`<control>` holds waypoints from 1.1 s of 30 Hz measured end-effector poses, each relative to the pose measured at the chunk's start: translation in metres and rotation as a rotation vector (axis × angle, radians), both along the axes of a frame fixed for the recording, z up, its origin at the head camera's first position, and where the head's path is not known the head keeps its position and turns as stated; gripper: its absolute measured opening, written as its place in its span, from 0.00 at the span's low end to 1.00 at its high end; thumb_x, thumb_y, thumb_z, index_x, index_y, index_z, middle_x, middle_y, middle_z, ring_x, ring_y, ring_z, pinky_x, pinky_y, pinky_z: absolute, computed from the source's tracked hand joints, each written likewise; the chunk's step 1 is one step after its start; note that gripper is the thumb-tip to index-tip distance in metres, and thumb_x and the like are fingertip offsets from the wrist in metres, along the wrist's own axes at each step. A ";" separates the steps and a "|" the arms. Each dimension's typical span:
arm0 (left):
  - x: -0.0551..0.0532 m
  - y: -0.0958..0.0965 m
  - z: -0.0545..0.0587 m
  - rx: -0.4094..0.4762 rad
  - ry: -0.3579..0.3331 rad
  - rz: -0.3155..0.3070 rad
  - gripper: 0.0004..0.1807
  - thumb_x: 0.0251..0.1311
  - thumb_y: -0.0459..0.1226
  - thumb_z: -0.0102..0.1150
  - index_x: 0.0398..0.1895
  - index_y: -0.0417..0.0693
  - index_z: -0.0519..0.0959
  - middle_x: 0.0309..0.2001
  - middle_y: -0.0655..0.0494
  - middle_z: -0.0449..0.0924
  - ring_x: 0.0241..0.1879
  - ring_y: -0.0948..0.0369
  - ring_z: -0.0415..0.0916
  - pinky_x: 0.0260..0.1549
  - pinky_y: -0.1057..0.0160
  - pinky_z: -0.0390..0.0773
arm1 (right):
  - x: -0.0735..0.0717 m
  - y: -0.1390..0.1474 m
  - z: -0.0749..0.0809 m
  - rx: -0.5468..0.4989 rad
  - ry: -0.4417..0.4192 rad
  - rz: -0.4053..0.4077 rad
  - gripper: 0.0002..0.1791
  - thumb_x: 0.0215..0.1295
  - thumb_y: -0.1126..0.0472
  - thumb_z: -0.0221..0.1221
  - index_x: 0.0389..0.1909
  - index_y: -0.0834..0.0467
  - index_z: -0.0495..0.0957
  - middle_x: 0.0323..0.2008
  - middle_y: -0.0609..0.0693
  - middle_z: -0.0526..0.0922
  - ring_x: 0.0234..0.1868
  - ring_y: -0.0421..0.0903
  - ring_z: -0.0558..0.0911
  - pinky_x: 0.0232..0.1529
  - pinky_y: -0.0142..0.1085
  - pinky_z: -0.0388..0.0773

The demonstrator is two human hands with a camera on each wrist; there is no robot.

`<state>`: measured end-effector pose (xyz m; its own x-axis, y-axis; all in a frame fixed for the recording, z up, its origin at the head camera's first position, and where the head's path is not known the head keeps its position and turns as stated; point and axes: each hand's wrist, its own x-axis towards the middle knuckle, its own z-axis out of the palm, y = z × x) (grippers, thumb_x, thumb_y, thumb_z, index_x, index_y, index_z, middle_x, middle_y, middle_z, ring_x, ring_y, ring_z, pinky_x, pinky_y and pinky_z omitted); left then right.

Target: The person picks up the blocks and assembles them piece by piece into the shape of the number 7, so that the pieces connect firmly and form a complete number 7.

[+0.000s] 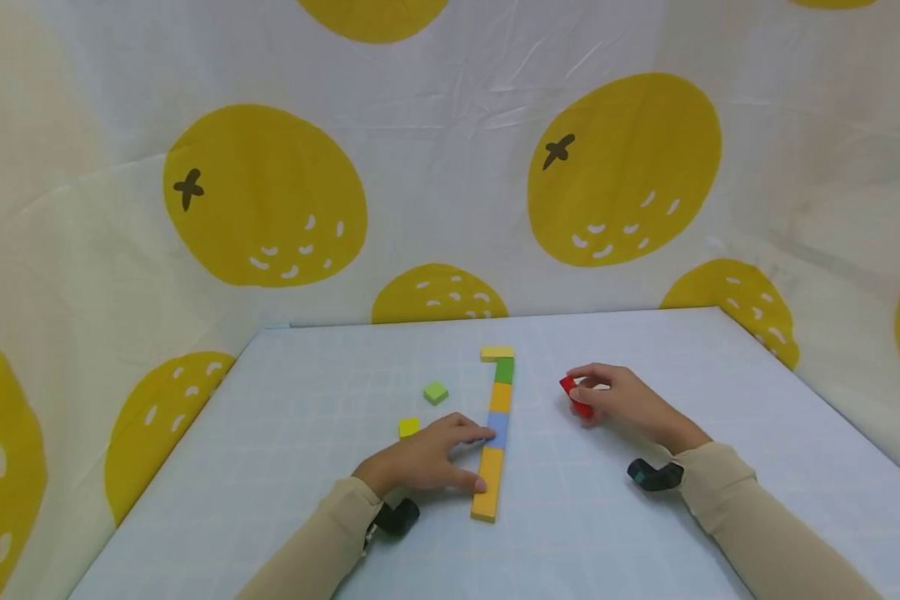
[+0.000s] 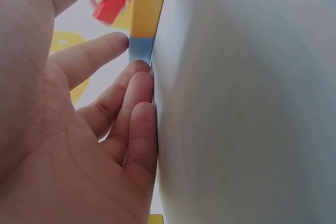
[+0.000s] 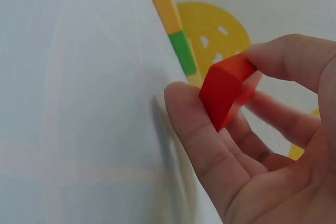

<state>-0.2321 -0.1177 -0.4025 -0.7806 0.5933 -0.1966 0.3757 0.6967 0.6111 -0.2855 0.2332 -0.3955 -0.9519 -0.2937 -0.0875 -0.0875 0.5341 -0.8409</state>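
Observation:
My right hand (image 1: 630,408) pinches a red block (image 3: 220,90) between thumb and fingers, held right of a row of blocks. From the near end, the row has a long orange block (image 1: 486,500), a blue block (image 1: 498,427), another orange block (image 1: 500,397) and a green block (image 1: 504,370). A pale yellow block (image 1: 497,354) lies crosswise at the far end. My left hand (image 1: 427,454) rests along the row's left side, fingers extended. Its index fingertip touches the blue block; its thumb is at the near orange block.
Left of the row, a light green block (image 1: 436,392) and a yellow block (image 1: 408,427) lie loose on the white-covered table (image 1: 330,375). A white curtain (image 1: 450,192) with yellow fruit prints hangs behind the table's far edge.

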 end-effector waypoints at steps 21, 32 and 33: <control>0.000 0.006 -0.002 -0.010 -0.037 0.036 0.37 0.52 0.62 0.70 0.68 0.77 0.71 0.62 0.66 0.67 0.61 0.63 0.65 0.62 0.48 0.69 | -0.038 -0.048 0.006 -0.308 -0.106 -0.072 0.26 0.70 0.54 0.63 0.63 0.63 0.75 0.53 0.61 0.80 0.48 0.53 0.83 0.52 0.41 0.80; 0.000 0.003 -0.001 -0.010 -0.024 0.035 0.37 0.53 0.61 0.70 0.68 0.76 0.71 0.61 0.67 0.67 0.60 0.63 0.65 0.62 0.50 0.69 | -0.031 -0.062 0.013 -0.321 -0.107 -0.082 0.22 0.71 0.57 0.62 0.61 0.64 0.76 0.51 0.61 0.81 0.46 0.52 0.84 0.51 0.40 0.81; 0.000 0.003 -0.001 -0.007 -0.025 0.035 0.37 0.53 0.61 0.70 0.68 0.76 0.71 0.61 0.67 0.67 0.61 0.63 0.65 0.62 0.50 0.69 | -0.031 -0.062 0.013 -0.316 -0.104 -0.086 0.22 0.71 0.57 0.62 0.61 0.64 0.76 0.51 0.61 0.81 0.46 0.52 0.84 0.52 0.40 0.80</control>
<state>-0.2322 -0.1143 -0.4035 -0.7956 0.5645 -0.2198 0.3360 0.7131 0.6153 -0.3167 0.1708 -0.3826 -0.9650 -0.2412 -0.1029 0.0414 0.2475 -0.9680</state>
